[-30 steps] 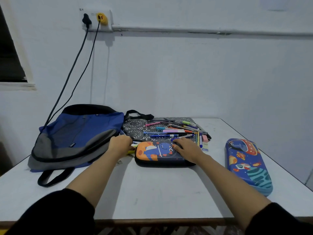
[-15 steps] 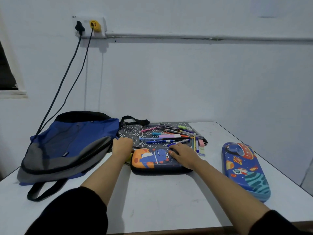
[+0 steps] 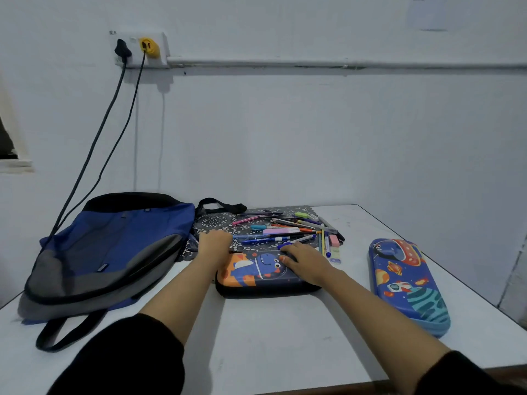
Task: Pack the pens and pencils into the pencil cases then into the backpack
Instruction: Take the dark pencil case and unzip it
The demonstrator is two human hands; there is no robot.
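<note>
— Two pencil cases: where?
— The dinosaur pencil case [image 3: 256, 273] lies zipped at the table's [image 3: 271, 337] centre, and the space pencil case [image 3: 407, 283] lies apart at right.
— Hands?
— The right hand [image 3: 306, 259] rests flat on the dinosaur lid. The left hand [image 3: 214, 243] curls at its far-left corner; its grip is hidden.
— Pens and pencils [image 3: 288, 229]?
— Heaped just beyond on a patterned mat [image 3: 216, 220]. The backpack [image 3: 114, 246] lies left.

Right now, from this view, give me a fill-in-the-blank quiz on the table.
1. The right hand rests on the dinosaur pencil case; the blue backpack lies to that case's ___.
2. The other pencil case shows planets and a ___.
3. Beside the black plug in the wall socket sits a ___ one.
Missing: left, rocket, yellow.
</note>
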